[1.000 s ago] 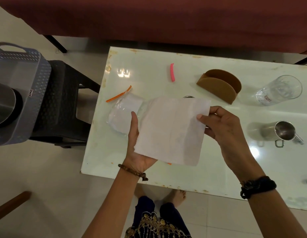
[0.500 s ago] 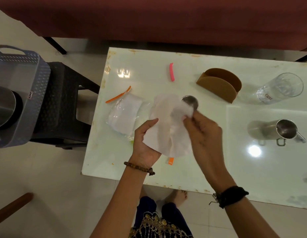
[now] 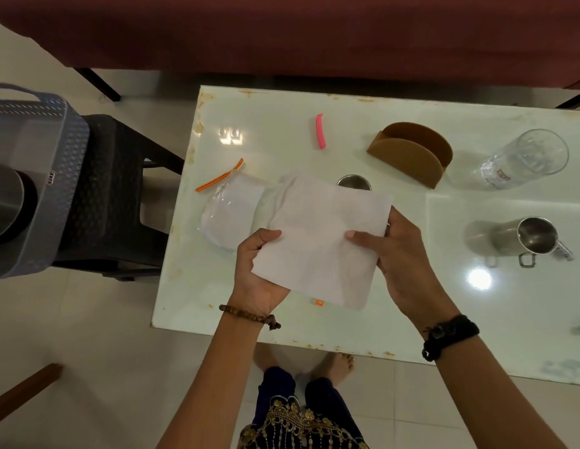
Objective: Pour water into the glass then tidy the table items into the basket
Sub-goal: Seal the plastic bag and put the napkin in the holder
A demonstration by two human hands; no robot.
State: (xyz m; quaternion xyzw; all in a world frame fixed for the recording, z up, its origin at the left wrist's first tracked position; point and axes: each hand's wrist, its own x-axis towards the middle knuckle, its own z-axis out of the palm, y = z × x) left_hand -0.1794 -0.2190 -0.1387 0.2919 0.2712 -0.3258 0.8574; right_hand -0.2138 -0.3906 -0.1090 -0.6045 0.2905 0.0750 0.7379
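Both hands hold a white paper napkin (image 3: 321, 241) flat above the white table (image 3: 282, 134). My left hand (image 3: 259, 273) grips its lower left edge. My right hand (image 3: 399, 254) pinches its right edge, thumb on top. A clear glass (image 3: 525, 160) stands at the far right of the table. Nearer on that side stands a steel mug (image 3: 522, 241). The grey basket (image 3: 39, 176) sits on a black stool (image 3: 113, 196) to the left of the table, with a steel vessel (image 3: 3, 202) inside.
A clear zip bag (image 3: 230, 212) with an orange strip lies left of the napkin. A pink clip (image 3: 320, 131), a brown napkin holder (image 3: 411, 153) and a small steel cup (image 3: 353, 182), partly hidden by the napkin, lie further back. A dark red sofa runs along the far side.
The napkin was spread open, then bunched between both hands. Now it is folded smaller and held flat, with my hands apart at its edges.
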